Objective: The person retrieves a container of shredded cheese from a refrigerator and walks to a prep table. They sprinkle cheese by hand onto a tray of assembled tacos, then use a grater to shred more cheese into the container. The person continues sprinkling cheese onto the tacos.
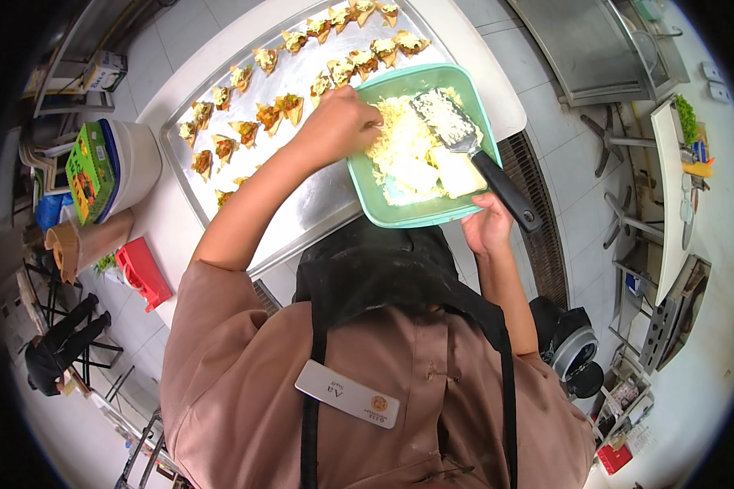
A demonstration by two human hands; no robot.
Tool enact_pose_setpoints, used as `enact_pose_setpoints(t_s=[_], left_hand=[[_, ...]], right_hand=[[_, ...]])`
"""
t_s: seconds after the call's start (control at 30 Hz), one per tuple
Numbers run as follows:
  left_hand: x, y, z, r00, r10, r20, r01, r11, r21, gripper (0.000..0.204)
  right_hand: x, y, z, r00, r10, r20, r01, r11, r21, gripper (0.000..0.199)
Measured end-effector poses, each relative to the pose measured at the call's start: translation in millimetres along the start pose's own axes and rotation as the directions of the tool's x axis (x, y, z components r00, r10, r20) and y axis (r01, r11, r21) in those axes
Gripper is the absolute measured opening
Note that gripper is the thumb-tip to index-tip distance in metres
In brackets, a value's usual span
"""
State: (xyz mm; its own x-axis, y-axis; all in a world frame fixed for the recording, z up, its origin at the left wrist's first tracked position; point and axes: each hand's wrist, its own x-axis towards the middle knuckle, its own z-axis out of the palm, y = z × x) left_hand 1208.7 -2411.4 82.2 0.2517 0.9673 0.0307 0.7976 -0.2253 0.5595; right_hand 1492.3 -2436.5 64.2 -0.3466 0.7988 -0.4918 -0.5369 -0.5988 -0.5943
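Observation:
A green plastic tub (426, 213) of grated cheese (395, 138) is tilted over the near right part of a metal tray (322, 196). My right hand (489, 226) grips its near right corner. My left hand (344, 124) reaches over the tub's left rim, fingers curled in a pinch at the cheese; the fingertips are partly hidden. Inside the tub also lie a pale cheese block (460, 173) and a flat hand grater (444, 118) coated in shreds, its black handle sticking out over the rim. Rows of crisp filled pastry cups (265, 59) stand on the tray, many topped with cheese, some bare (224, 148).
The tray rests on a white table (497, 90). On the left are a white bucket (139, 167), a green box (91, 173) and a red holder (143, 273). Another person in black (53, 346) is at the far left. A steel cabinet (583, 49) stands at the far right.

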Motion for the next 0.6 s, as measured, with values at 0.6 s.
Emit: enact_pose_setpoints(t_s=[0.6], left_hand=[[-10, 16, 20, 0.996, 0.037, -0.079, -0.021, 0.982, 0.188, 0.020]], right_hand=[[2, 4, 8, 0.999, -0.003, 0.044, 0.003, 1.000, -0.005, 0.039]])
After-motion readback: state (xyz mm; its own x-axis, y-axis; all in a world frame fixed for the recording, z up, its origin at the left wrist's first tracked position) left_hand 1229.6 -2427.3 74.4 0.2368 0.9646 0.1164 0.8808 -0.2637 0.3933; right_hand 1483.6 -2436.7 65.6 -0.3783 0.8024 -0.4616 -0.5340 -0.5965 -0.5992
